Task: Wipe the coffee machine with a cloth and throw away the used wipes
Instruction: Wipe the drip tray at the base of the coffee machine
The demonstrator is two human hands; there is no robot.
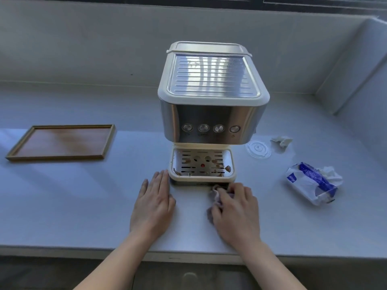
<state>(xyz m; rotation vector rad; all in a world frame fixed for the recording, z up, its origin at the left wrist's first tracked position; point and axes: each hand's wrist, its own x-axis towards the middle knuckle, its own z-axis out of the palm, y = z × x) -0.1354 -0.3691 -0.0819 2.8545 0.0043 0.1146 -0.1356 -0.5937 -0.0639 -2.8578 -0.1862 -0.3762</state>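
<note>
Looks down on a pale grey stone countertop (83, 195) with a boxy coffee machine (211, 114) of brushed steel and cream plastic standing at its middle, back toward the wall. Shows four round metal buttons (210, 128) in a row across the steel front, and a ribbed metal plate on top. Finds below them a cream-rimmed drip tray (170, 164) with a slotted metal grate, spotted with brown coffee stains and marked by a small red dot near the middle.

Places the left hand (154, 204) flat on the counter just left of the tray, fingers straight and together, released, holding nothing. Cannot tell whether the index side touches the tray's front left corner or only lies just beside it.

Places the right hand (236, 210) at the tray's front right corner, fingers curled down over a crumpled pale lilac cloth (215, 195), grasping it and pressing it against the dark front edge of the machine's base. Leaves parts of the cloth showing at the fingertips and beside the thumb.

Sets a shallow rectangular wooden tray (109, 141) with a lighter rim well apart on the left. Sets to the right of the machine a clear round plastic lid (258, 148) lying flat and a small crumpled white wipe (281, 141) just beyond it. Puts nearer the front a blue-and-white soft pack of wipes (312, 183), open, with white tissue bunched at its right end.
</note>
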